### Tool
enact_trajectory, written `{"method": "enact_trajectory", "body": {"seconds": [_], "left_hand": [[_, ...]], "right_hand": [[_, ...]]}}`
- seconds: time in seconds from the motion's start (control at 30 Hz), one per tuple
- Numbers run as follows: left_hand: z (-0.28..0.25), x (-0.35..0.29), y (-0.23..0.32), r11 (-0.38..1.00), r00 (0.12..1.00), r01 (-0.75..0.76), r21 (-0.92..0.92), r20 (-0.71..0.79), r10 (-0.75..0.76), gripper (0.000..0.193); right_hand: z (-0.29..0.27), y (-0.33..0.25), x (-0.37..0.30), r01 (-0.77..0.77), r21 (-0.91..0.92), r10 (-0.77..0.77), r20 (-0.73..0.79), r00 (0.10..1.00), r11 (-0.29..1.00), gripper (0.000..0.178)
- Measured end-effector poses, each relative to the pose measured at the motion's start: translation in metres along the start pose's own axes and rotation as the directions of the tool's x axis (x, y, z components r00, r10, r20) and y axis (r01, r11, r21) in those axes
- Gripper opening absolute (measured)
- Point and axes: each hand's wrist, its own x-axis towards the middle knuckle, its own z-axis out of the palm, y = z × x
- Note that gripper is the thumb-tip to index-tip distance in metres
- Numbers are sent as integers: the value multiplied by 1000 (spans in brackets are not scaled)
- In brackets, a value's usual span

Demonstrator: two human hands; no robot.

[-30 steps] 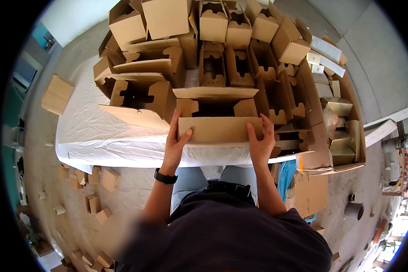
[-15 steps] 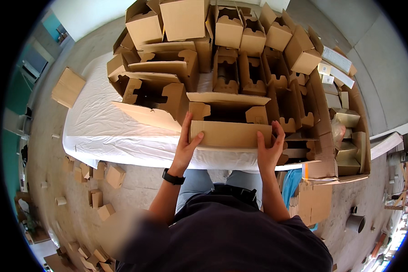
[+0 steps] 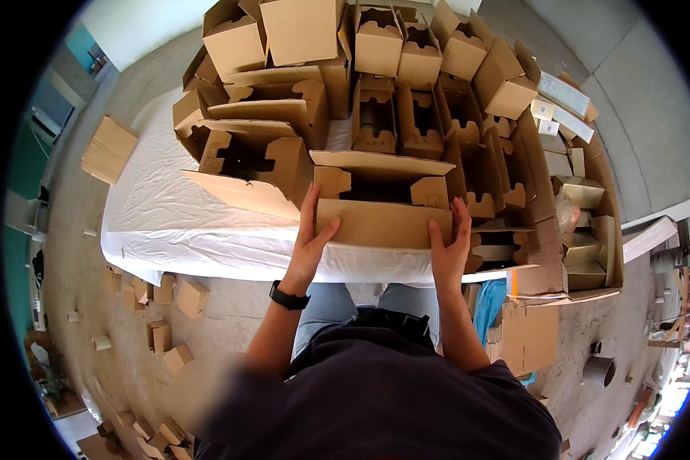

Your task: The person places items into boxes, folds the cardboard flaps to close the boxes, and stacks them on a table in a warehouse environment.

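Note:
An open cardboard box (image 3: pixel 383 225) stands at the front edge of the white-covered table, its long near and far flaps raised and its inside dark. My left hand (image 3: pixel 307 244) grips its left end, thumb on the near flap and fingers along the side. At the other end my right hand (image 3: pixel 450 244) holds it the same way, thumb in front. Just left of it is another open box (image 3: pixel 284 165) with its front flap folded outward. Beyond my right fingers lies a low open box (image 3: pixel 501 249).
Several open boxes (image 3: pixel 419 61) crowd the back of the table. A large carton (image 3: pixel 561 264) with small boxes inside stands at the right. White cloth (image 3: pixel 149 199) covers the table's left part. Small cartons (image 3: pixel 192 297) lie on the floor, with a grey bucket (image 3: pixel 599 371) to the right.
The whole view has shifted slightly, so everything appears a little further left and up. Both hands keep their hold on the same box, which shows no clear movement on the table.

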Motion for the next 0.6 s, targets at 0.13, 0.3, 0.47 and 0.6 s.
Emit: {"method": "enact_trajectory", "body": {"seconds": [0.13,0.3,0.47,0.6], "left_hand": [[0,2,-3,999,999,12,48,-37,-10,67],[3,3,-2,998,998,-21,54,-58,24,66],[6,2,-6,1000,997,-22,2,-74,22,67],[4,3,-11,986,994,-56,155,-82,69,69]], "right_hand": [[3,-13,-3,-62,3,62,22,998,998,61],[8,-25,2,-35,-118,37,17,999,992,62],[6,-29,0,-57,-161,66,53,996,985,59],[3,-7,-3,47,-259,-35,51,998,965,56]]}}
